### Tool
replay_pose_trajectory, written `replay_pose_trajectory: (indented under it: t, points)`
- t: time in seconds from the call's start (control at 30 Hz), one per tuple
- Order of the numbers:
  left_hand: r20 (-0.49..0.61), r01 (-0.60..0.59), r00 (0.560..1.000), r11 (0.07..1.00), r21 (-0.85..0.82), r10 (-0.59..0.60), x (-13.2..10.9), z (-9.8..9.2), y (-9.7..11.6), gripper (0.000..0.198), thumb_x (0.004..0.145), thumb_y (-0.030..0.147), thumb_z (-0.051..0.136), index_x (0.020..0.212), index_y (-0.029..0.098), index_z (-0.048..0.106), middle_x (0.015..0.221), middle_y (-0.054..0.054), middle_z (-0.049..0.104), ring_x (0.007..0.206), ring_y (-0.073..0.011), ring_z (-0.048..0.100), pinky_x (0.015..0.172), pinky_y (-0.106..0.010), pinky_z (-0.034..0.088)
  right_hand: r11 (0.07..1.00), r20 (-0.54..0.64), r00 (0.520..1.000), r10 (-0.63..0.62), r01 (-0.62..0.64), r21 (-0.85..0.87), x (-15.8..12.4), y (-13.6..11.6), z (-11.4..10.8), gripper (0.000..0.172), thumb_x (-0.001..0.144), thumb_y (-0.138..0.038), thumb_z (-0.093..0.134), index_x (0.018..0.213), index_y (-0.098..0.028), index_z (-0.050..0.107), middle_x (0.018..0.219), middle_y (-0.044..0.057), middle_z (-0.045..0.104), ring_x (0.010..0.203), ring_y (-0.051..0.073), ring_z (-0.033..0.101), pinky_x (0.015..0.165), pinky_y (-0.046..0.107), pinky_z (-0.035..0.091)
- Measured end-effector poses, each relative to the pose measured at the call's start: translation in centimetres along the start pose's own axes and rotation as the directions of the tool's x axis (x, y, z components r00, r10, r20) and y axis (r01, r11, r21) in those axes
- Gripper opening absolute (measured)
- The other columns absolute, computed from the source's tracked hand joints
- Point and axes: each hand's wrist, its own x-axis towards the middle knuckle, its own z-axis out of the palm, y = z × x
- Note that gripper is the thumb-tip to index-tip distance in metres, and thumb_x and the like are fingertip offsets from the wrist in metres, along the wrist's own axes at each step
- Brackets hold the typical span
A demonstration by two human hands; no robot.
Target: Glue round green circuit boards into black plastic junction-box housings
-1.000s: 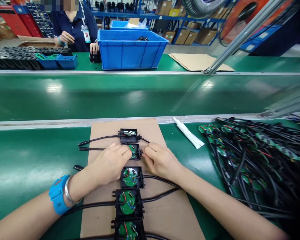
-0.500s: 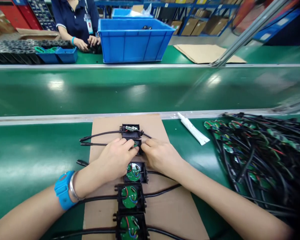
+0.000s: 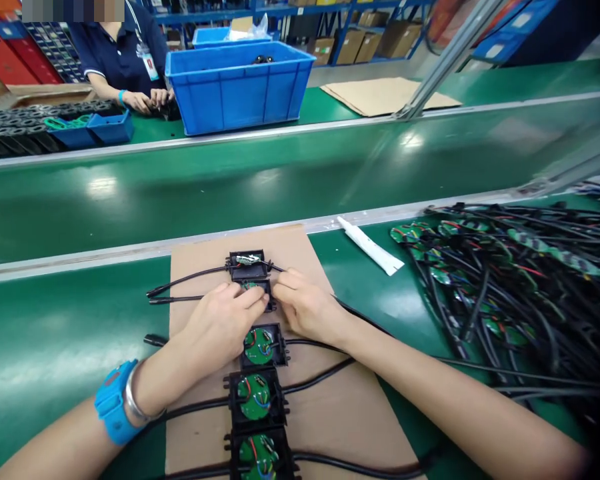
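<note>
A column of small black housings with round green circuit boards lies on a brown cardboard sheet (image 3: 330, 420). My left hand (image 3: 223, 323) and my right hand (image 3: 305, 307) meet over the second housing from the top (image 3: 261, 288), fingers curled and pressing on it from both sides. Its green board is mostly covered. Just beyond sits the top housing (image 3: 247, 264) with thin black cables running left. Below my hands lie three more housings (image 3: 260, 347) with boards showing and thick black cables. A blue wristband (image 3: 113, 403) and a metal bangle circle my left wrist.
A heap of black cables with green boards (image 3: 505, 280) fills the right side. A white tube (image 3: 369, 245) lies by the belt rail. Beyond the green conveyor (image 3: 280, 180), another person works beside a blue crate (image 3: 240, 87), small blue bins and black parts; flat cardboard lies farther right.
My hands stay on the same housing, closing slightly tighter over its board. The view has shifted and tilted, so the scene sits a little further left.
</note>
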Motion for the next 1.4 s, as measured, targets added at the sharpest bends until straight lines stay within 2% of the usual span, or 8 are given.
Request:
replay_pose_trajectory:
  t: [0.23,0.4,0.57,0.67,0.77,0.9,1.1,1.4]
  points:
    - [-0.093,0.016,0.995,0.996,-0.085,-0.024,-0.7,0.9,-0.5,0.063,0.070,0.000,0.046,0.131,0.017,0.048,0.132,-0.007,0.055,0.103,-0.0237,0.055,0.086,-0.039,0.045,0.992,0.010,0.992,0.125,-0.125,0.008,0.0,-0.1,-0.5,0.020,0.083,-0.002,0.043,0.073,-0.014,0.056,0.078,0.006,0.052,0.079,0.018,0.045,0.071,0.029,0.039]
    - [-0.041,0.005,0.999,1.000,-0.001,-0.005,-0.4,0.8,-0.3,0.061,0.072,0.000,0.044,0.131,0.015,0.049,0.129,-0.008,0.057,0.095,-0.0244,0.056,0.079,-0.039,0.047,0.955,0.022,0.964,0.264,-0.264,0.133,0.3,0.0,-0.6,0.010,0.079,-0.005,0.054,0.078,-0.014,0.058,0.079,0.004,0.055,0.079,0.016,0.050,0.073,0.028,0.041]
    - [-0.020,0.022,1.000,1.000,-0.018,-0.022,-0.7,0.4,0.4,0.061,0.071,0.001,0.045,0.131,0.015,0.050,0.127,-0.009,0.058,0.094,-0.0250,0.056,0.079,-0.040,0.048,0.962,0.052,0.972,0.228,-0.233,0.143,0.4,-0.2,-1.2,0.013,0.080,-0.003,0.052,0.074,-0.013,0.058,0.078,0.005,0.058,0.078,0.016,0.052,0.073,0.028,0.041]
    - [-0.128,0.008,0.991,0.984,-0.177,-0.031,-1.2,0.2,-0.4,0.055,0.077,0.001,0.044,0.129,0.017,0.051,0.127,-0.008,0.057,0.105,-0.0230,0.055,0.086,-0.038,0.047,0.960,0.080,0.973,0.216,-0.227,0.167,0.7,-0.1,-2.5,0.015,0.083,-0.006,0.052,0.078,-0.015,0.062,0.078,0.004,0.062,0.079,0.016,0.055,0.075,0.027,0.042]
    - [-0.264,0.153,0.938,0.952,-0.265,-0.224,-1.1,0.0,-3.0,0.039,0.085,0.008,0.047,0.122,0.016,0.055,0.118,-0.010,0.059,0.108,-0.0229,0.053,0.093,-0.040,0.045,0.940,-0.003,0.944,0.330,-0.328,0.091,1.5,0.6,-2.8,0.010,0.083,-0.014,0.057,0.090,-0.016,0.063,0.090,0.006,0.064,0.090,0.019,0.056,0.083,0.032,0.043]
    - [-0.197,0.373,0.886,0.898,-0.235,-0.420,-0.1,-0.2,-6.5,0.008,0.083,0.018,0.060,0.090,0.013,0.060,0.095,-0.010,0.062,0.096,-0.0276,0.055,0.087,-0.045,0.045,0.905,-0.027,0.905,0.425,-0.425,0.011,2.4,1.6,-1.5,0.015,0.078,-0.013,0.059,0.093,-0.013,0.056,0.087,0.009,0.064,0.085,0.021,0.056,0.078,0.034,0.044]
    - [-0.151,0.367,0.887,0.864,-0.346,-0.437,-0.1,-1.8,-6.3,0.014,0.094,0.021,0.046,0.098,0.018,0.059,0.093,-0.003,0.067,0.084,-0.0199,0.061,0.075,-0.034,0.048,0.934,-0.048,0.940,0.338,-0.341,-0.108,2.4,-1.1,-3.0,0.023,0.091,-0.017,0.037,0.096,-0.011,0.058,0.094,0.012,0.063,0.086,0.020,0.059,0.075,0.031,0.042]
    - [-0.145,0.322,0.924,0.924,-0.206,-0.354,1.6,-1.5,-5.8,0.015,0.090,0.016,0.051,0.094,0.015,0.065,0.092,-0.007,0.069,0.087,-0.0248,0.063,0.080,-0.038,0.050,0.867,0.231,0.905,0.356,-0.228,-0.443,6.2,-2.8,-4.2,0.020,0.083,-0.012,0.042,0.089,-0.011,0.061,0.085,0.013,0.066,0.069,0.023,0.061,0.056,0.032,0.027]
